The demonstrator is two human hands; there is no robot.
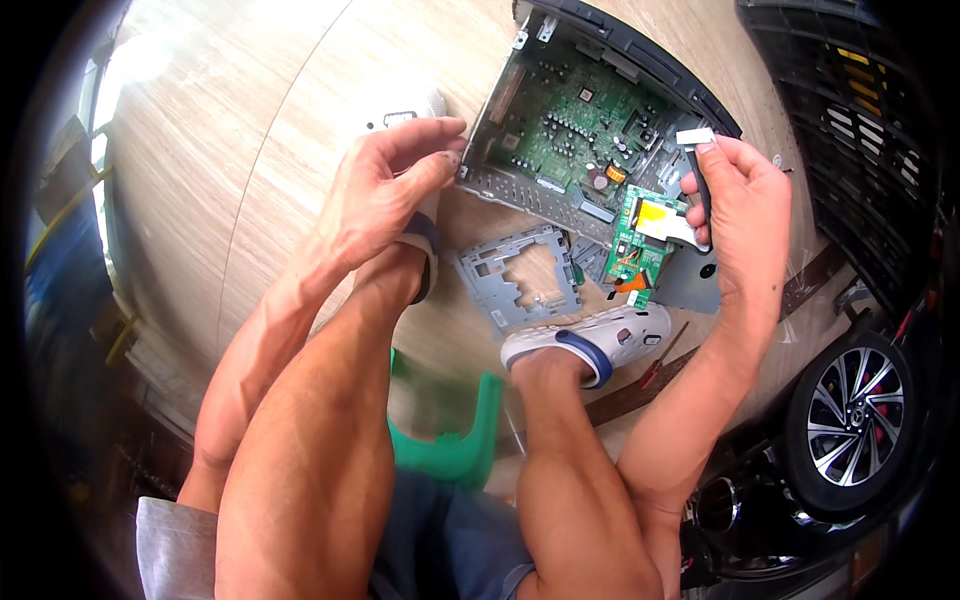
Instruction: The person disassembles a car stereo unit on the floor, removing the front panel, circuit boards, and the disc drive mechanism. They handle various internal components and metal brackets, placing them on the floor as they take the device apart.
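A metal case (545, 205) with a dark curved front panel stands open-topped on the floor, a large green circuit board (590, 135) inside it. My left hand (395, 180) is at its near-left corner, thumb tip by the metal edge, thumb and fingers apart. In my right hand (745, 200) is a slim black-handled tool with a white block-shaped head (697, 137), held upright over the case's right side; its exact kind is unclear. Below this hand lies a smaller green circuit board (640, 245) with a yellow label, a white ribbon and an orange strip.
A grey metal bracket plate (520, 275) lies between my feet, which wear white clogs (625, 335). Near the right clog rests a red-handled screwdriver (655, 370). Beneath me is a green plastic stool (450, 440). At right stand a car wheel (855, 415) and a black grille (850, 110).
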